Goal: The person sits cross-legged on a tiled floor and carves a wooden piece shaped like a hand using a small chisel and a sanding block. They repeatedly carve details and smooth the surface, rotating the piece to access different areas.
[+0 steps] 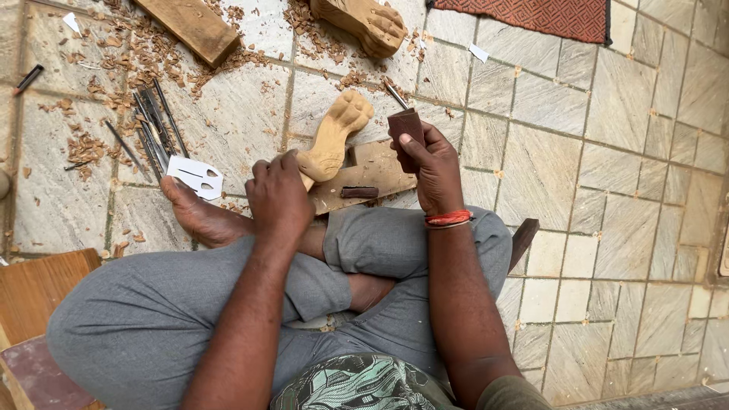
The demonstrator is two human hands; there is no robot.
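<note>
I sit cross-legged on a stone floor. My left hand (279, 199) grips the near end of a carved wooden leg with a paw-shaped foot (334, 137), which rests on a flat wooden board (372, 175). My right hand (431, 171) holds a dark brown block (405, 133) upright beside the carving, thumb pressed on its face. A small dark piece (359, 192) lies on the board between both hands. A thin metal tool (395, 95) lies just beyond the block.
Several metal chisels (156, 125) and a white cut-out template (196, 176) lie left of my bare foot (199, 218). Wood shavings cover the upper left floor. A plank (190, 26), a second carved paw (364, 23), a red mat (543, 15) and a wooden stool (38, 285) surround me.
</note>
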